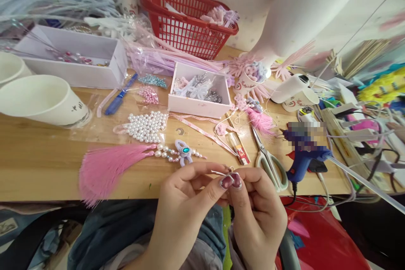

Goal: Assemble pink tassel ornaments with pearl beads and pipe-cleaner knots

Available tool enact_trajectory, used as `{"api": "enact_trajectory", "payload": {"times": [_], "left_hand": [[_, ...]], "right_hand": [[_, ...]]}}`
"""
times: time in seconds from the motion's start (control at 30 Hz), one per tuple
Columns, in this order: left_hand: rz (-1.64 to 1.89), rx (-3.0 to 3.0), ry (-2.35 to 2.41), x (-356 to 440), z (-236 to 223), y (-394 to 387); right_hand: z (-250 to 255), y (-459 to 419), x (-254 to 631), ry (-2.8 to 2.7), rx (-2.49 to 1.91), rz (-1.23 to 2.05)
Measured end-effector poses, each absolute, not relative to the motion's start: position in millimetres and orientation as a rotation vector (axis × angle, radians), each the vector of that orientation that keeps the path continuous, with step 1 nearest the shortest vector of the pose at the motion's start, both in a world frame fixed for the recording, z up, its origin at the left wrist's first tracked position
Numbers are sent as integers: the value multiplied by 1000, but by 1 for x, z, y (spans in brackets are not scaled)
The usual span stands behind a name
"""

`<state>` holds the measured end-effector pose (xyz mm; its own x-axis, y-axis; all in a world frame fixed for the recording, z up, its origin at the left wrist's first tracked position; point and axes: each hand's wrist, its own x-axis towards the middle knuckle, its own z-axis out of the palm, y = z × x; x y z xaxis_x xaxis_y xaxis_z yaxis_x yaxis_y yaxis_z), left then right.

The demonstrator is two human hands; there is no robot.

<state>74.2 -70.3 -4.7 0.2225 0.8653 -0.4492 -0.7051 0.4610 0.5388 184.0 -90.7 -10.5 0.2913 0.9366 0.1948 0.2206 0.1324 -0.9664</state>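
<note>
My left hand (190, 198) and my right hand (257, 209) meet at the table's front edge, with thumb tips side by side. Both pinch a thin white cord (217, 173), whose short end sticks out to the left; the fingers hide the rest of it. Just beyond my left hand lies a beaded ornament (185, 150) with a blue gem, pearl strands and a pink tassel (110, 168). White-and-grey-handled scissors (264, 158) rest, slightly apart, beyond my right hand.
White pearls (147, 126) lie in a clear bag. A white box (201, 107) holds pale flower pieces, with a red basket (190, 29) behind. Paper cups (41, 97) stand at the left. A blue glue gun (300, 162) with a cable sits at the right, near a spool (289, 88).
</note>
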Motion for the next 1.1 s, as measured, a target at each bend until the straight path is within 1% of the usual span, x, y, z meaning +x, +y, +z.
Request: {"api": "enact_trajectory", "payload": {"times": [0.2,0.47,0.83,1.1], "left_hand": [[1087,172,785,77,-5,-71],[1110,173,801,78,-7,-68],[1127,289,851,79,-10,-67],[1097,386,895,74,-6,-69]], "right_hand": [[-17,-89,180,-1291,-1376,436],[-23,-88,186,-1352,-1401,342],[-22,-87,186,-1267,-1334,496],[-24,-87,187,-1266,-1328,512]]}}
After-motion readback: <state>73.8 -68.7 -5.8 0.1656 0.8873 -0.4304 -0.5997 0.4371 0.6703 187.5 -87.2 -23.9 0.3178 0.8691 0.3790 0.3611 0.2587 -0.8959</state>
